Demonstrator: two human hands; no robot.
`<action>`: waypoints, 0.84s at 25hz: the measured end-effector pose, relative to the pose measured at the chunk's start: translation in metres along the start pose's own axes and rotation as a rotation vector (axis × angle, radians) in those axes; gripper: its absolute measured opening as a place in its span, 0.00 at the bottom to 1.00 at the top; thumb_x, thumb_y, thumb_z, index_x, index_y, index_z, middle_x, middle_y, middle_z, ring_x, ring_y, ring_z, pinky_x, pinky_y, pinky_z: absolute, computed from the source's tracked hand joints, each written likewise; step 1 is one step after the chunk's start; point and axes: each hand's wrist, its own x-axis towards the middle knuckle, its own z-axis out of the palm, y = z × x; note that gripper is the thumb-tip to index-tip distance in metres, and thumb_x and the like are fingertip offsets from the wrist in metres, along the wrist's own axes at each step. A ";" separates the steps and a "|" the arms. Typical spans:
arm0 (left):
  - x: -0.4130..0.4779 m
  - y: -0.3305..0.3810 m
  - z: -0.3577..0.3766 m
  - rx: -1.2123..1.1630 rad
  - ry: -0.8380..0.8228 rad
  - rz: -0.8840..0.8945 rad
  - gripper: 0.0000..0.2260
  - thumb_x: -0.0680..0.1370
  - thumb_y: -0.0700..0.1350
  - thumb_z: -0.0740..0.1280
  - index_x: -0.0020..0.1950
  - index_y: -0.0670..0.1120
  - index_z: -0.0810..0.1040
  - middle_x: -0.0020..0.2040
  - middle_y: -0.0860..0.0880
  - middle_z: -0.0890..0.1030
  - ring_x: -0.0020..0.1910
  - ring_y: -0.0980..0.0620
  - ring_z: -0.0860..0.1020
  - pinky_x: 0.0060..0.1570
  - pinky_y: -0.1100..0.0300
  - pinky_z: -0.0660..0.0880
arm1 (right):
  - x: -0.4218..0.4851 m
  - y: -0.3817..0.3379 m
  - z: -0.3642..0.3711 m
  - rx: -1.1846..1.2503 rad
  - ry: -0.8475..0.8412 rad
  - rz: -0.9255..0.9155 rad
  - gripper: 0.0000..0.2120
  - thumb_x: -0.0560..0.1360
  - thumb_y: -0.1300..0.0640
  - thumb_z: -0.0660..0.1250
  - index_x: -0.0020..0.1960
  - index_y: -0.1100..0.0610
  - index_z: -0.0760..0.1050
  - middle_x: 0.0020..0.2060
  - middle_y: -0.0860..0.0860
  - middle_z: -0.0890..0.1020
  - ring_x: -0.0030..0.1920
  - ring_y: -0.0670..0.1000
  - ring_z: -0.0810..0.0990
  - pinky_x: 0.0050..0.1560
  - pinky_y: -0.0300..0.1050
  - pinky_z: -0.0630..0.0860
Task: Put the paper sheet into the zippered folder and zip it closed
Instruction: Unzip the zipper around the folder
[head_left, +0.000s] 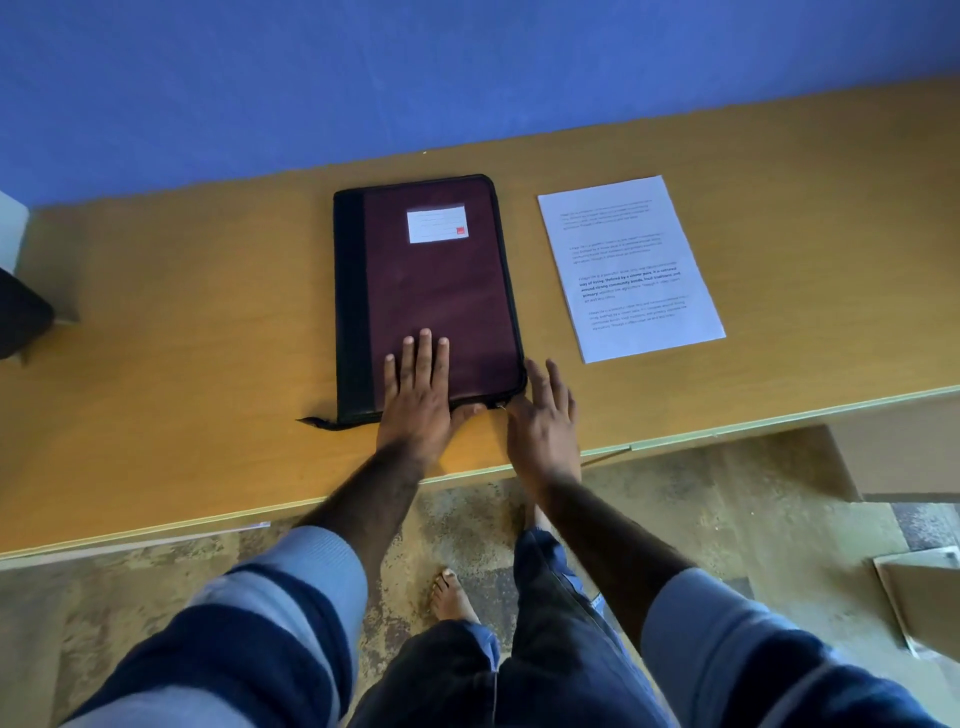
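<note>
A dark maroon zippered folder (431, 280) with a black spine and a white label lies shut on the wooden table (182, 312). To its right lies the printed paper sheet (628, 265), flat and apart from the folder. My left hand (418, 395) presses flat on the folder's near end, fingers straight, thumb along the near edge. My right hand (545, 421) is at the folder's near right corner with fingers extended. Its thumb side reaches the small metal zipper pull (500, 405), and no clear pinch shows. A loose zipper tail (317, 422) sticks out at the near left corner.
A blue wall runs behind the table. A dark object (21, 317) sits at the table's left edge. The table's front edge is just below my hands. A cardboard box (924, 597) stands on the floor at right, under a lower surface (893, 441).
</note>
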 end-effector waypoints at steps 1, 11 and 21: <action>0.000 0.001 -0.002 -0.003 -0.010 0.000 0.46 0.76 0.74 0.45 0.83 0.46 0.37 0.83 0.41 0.37 0.82 0.40 0.39 0.80 0.40 0.43 | -0.003 -0.007 0.003 0.022 -0.002 0.005 0.12 0.81 0.60 0.57 0.47 0.59 0.78 0.80 0.59 0.63 0.82 0.62 0.52 0.77 0.65 0.57; -0.060 0.017 0.007 -0.325 0.263 -0.048 0.17 0.79 0.58 0.68 0.59 0.47 0.78 0.76 0.42 0.68 0.76 0.42 0.66 0.79 0.40 0.58 | -0.001 -0.008 -0.018 -0.035 -0.066 -0.049 0.09 0.78 0.62 0.66 0.56 0.59 0.82 0.77 0.58 0.68 0.77 0.59 0.66 0.71 0.60 0.68; -0.046 0.064 0.028 -0.400 0.384 -0.349 0.11 0.76 0.57 0.71 0.47 0.49 0.80 0.81 0.45 0.62 0.80 0.41 0.60 0.78 0.36 0.52 | 0.045 0.018 -0.021 -0.106 -0.302 -0.261 0.27 0.77 0.60 0.67 0.76 0.53 0.71 0.81 0.52 0.63 0.82 0.56 0.57 0.72 0.60 0.71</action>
